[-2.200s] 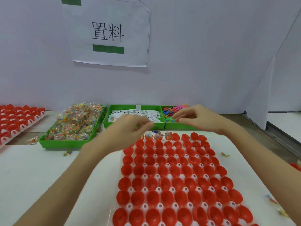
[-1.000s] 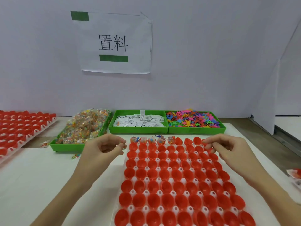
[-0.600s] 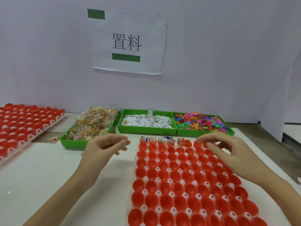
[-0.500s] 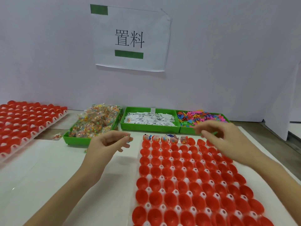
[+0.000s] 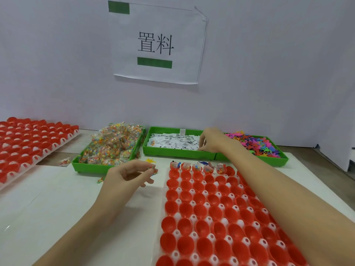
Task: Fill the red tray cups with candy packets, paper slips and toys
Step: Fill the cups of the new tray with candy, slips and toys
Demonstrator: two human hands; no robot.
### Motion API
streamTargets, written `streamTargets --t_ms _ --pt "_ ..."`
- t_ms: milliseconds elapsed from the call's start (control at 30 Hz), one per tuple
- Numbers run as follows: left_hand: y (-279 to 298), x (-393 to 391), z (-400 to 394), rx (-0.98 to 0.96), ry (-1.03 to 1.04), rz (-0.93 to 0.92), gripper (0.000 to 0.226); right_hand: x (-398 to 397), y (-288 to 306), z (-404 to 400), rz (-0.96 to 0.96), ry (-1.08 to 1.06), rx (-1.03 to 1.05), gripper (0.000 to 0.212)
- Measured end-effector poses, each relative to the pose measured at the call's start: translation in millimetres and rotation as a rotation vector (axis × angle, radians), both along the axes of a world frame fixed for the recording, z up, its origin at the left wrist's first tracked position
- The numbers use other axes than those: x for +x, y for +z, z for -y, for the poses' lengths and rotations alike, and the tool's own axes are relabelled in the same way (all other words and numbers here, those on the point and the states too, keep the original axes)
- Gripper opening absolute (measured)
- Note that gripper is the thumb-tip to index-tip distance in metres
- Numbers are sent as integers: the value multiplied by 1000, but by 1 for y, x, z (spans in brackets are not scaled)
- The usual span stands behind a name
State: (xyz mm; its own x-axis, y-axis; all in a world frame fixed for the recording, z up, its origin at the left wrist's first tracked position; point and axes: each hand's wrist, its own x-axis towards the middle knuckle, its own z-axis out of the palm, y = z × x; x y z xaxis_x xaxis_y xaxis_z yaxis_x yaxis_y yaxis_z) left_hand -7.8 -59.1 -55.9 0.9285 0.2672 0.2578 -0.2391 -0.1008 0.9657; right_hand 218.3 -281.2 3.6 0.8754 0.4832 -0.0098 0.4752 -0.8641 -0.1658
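Note:
The red tray point(image 5: 199, 206) of empty cups lies in front of me; several cups in its far row point(image 5: 196, 167) hold candy, slips and toys. My left hand point(image 5: 128, 176) hovers left of the tray's far corner and pinches a candy packet point(image 5: 153, 168) in its fingertips. My right hand point(image 5: 213, 140) reaches over the tray into the green bin of paper slips point(image 5: 171, 143), with its fingers bent down onto the slips at the bin's right end. Whether it holds a slip is hidden.
A green bin of candy packets point(image 5: 109, 146) stands left of the slips, and a green bin of coloured toys point(image 5: 257, 144) to the right. A second red tray point(image 5: 28, 141) lies far left. Loose packets point(image 5: 65, 161) and a yellow toy point(image 5: 149, 160) lie on the table.
My right hand has moved from over the tray's far right corner up and left into the paper slip bin. The left hand has stayed put, still pinching the candy packet.

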Motion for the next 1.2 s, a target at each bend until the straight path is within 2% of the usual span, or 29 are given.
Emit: streamTargets --t_ms 200,300,400,633,800,1100,1200 --pt "3 0 0 -4 -1 7 11 2 1 0 8 -21 2 16" --pt "3 -2 3 5 -9 7 14 -5 -3 2 45 -44 15 30" --pt "4 -3 4 15 -26 2 16 -11 -5 6 94 -65 89 18" --pt "5 -5 7 40 -45 -28 15 -16 5 16 35 11 251 17" --pt "11 -8 10 8 -65 -30 9 -40 22 35 66 -1 483 16" --pt "32 -27 35 -80 -167 9 17 -150 31 82 -158 123 808 12" --pt "37 -34 48 -89 -213 24 18 -181 23 88 -151 115 900 7"
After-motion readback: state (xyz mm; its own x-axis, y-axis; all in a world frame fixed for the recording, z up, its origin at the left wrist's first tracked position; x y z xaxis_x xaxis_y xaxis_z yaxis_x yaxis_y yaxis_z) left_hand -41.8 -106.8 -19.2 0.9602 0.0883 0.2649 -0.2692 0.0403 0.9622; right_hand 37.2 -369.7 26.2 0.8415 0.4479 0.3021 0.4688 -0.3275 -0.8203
